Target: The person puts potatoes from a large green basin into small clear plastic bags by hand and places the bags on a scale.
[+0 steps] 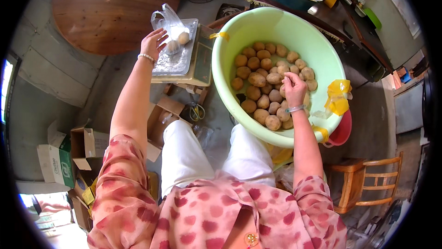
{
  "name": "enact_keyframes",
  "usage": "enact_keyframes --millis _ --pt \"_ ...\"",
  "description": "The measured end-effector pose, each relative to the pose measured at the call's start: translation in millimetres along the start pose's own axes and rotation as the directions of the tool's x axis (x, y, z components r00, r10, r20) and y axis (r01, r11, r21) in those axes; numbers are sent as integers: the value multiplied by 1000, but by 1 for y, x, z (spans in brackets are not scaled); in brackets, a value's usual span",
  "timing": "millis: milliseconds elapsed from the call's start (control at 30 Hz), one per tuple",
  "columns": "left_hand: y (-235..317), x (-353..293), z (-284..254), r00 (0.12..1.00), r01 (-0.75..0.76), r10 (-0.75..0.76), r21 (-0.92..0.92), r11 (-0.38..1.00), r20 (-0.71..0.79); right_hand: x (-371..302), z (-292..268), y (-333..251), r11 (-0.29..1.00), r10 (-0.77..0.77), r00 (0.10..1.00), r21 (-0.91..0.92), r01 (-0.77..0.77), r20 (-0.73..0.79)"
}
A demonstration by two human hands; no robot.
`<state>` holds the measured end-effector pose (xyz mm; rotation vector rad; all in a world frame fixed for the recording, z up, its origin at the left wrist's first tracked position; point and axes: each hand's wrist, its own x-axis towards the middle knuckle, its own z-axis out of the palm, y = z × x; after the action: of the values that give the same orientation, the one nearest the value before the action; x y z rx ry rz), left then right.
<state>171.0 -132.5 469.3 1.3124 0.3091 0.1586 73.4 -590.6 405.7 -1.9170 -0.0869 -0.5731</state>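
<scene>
My left hand (153,45), fingers spread and holding nothing, is beside a clear plastic bag (166,21). The bag stands with its handles up on the metal pan (172,67) of a weighing scale (201,55), and two potatoes (183,38) show through it. Over on the right, my right hand (296,90) reaches into a large pale green tub (225,78). Its fingers are curled together just above the heap of brown potatoes (257,79); what they hold, if anything, is hidden.
Yellow tape (338,97) is stuck on the tub's rim, with a red basin (341,129) below. Scissors (196,111) and an open cardboard box (165,115) lie near the scale. A round wooden tabletop (115,9) is behind left, a wooden chair (368,182) at right.
</scene>
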Motion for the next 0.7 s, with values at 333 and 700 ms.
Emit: enact_keyframes --millis 333,700 --pt "-180 -173 -124 991 134 -122 567 812 -59 -2 5 24 990 -77 996 -111 82 51" --pt "-251 -442 -229 883 461 -262 828 319 -390 -14 9 21 916 -161 953 -320 241 256"
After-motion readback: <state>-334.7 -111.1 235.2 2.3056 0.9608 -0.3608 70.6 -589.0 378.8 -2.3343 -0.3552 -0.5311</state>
